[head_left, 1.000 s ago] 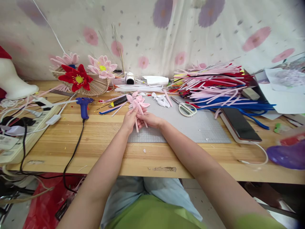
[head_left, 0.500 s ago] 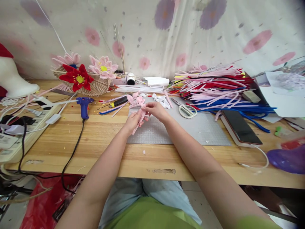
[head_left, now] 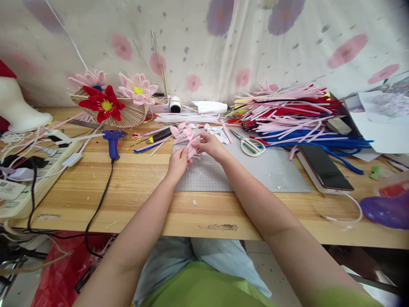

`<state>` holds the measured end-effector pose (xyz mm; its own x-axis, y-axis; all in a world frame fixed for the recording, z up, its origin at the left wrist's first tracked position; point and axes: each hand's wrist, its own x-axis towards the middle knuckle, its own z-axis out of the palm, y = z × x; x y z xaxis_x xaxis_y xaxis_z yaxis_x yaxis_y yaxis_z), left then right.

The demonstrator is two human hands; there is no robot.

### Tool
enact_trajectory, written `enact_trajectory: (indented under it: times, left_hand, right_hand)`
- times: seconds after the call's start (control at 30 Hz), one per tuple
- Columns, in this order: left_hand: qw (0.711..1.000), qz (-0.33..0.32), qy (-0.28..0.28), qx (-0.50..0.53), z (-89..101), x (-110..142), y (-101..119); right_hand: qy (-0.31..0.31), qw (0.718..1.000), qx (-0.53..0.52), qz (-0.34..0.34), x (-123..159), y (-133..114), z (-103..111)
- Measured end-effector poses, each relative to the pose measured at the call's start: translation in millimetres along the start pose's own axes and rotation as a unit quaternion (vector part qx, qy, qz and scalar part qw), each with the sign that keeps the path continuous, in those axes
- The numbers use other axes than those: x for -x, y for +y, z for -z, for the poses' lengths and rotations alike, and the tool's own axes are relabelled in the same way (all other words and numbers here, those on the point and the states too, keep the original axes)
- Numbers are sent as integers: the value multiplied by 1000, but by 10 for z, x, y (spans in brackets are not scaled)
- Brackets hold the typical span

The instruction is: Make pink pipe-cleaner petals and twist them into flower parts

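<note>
Above the grey cutting mat [head_left: 211, 177], my left hand [head_left: 178, 163] is closed on a folded piece of pink pipe cleaner [head_left: 192, 147]. My right hand [head_left: 209, 146] pinches the same pink piece from its upper right side. Some of the piece is hidden behind the fingers. Just beyond my hands lie pink pipe cleaner petals [head_left: 181, 132]. White petals [head_left: 220, 134] rest on the mat's far part, with short pink strips beside them. To their right are scissors [head_left: 251, 147] with pale handles.
A blue glue gun [head_left: 112, 143] stands at left, its black cord running over the table edge. Behind it are finished red [head_left: 104, 105] and pink flowers [head_left: 137, 90]. Bundled pipe cleaners [head_left: 287, 108] are heaped at back right, near a phone [head_left: 326, 167]. A power strip [head_left: 38, 179] lies far left.
The pink strips that hung down below my fingers now sit bunched between both hands, turned up to the right. My right hand has moved from beneath to the piece's upper side.
</note>
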<state>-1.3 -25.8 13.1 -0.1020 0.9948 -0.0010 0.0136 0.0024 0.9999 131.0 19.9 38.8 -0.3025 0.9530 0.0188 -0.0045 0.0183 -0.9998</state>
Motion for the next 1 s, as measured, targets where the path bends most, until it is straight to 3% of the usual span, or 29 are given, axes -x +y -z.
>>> enact_trajectory:
  times: [0.2, 0.37, 0.77, 1.0]
  left_hand:
    - [997, 15, -78, 25, 6, 30, 67]
    - [987, 80, -133, 35, 18, 58, 114]
    - [980, 113, -149, 65, 4, 64, 156]
    - [991, 95, -94, 31, -11, -3, 47]
  right_hand:
    - [15, 999, -4, 34, -17, -10, 52]
    - [-28, 999, 0, 36, 3, -35, 107]
    - [-68, 994, -42, 75, 14, -15, 125]
    - [-65, 995, 23, 65, -24, 14, 121]
